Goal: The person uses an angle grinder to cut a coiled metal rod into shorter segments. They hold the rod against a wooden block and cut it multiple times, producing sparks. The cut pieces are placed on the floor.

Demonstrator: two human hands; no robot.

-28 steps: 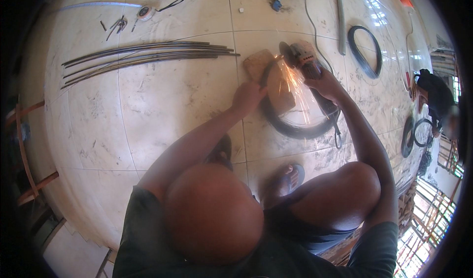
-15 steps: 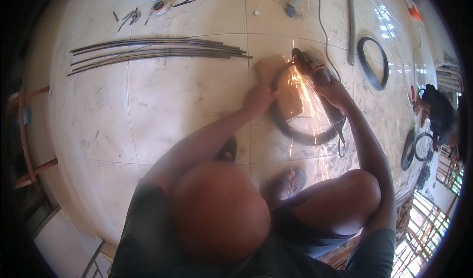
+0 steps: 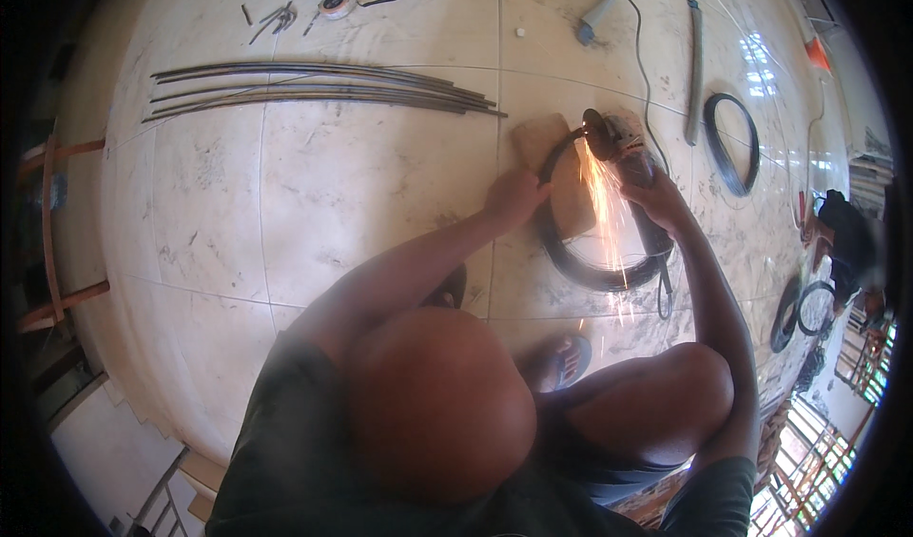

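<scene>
An angle grinder (image 3: 623, 136) is held in my right hand (image 3: 658, 197), fingers wrapped round its body. Its dark disc (image 3: 598, 135) touches the upper part of a coil of dark wire (image 3: 597, 276), and orange sparks stream down across the ring. My left hand (image 3: 516, 199) is closed on the coil's left side; the fingertips are partly hidden. Brown block-like pieces (image 3: 539, 141) lie under the coil and beside its upper left edge.
Several thin metal rods (image 3: 314, 88) lie at the far left, below a tape measure (image 3: 337, 4) and short cut pieces (image 3: 278, 19). A cord (image 3: 649, 71) runs from the grinder. A second coil (image 3: 715, 156) and grey tube (image 3: 695, 71) lie right. Another person (image 3: 846, 237) crouches at far right.
The floor and everything on it have shifted slightly right in the view. The grinder's disc stays on the coil, and the spark stream is narrower. Both hands keep their hold.
</scene>
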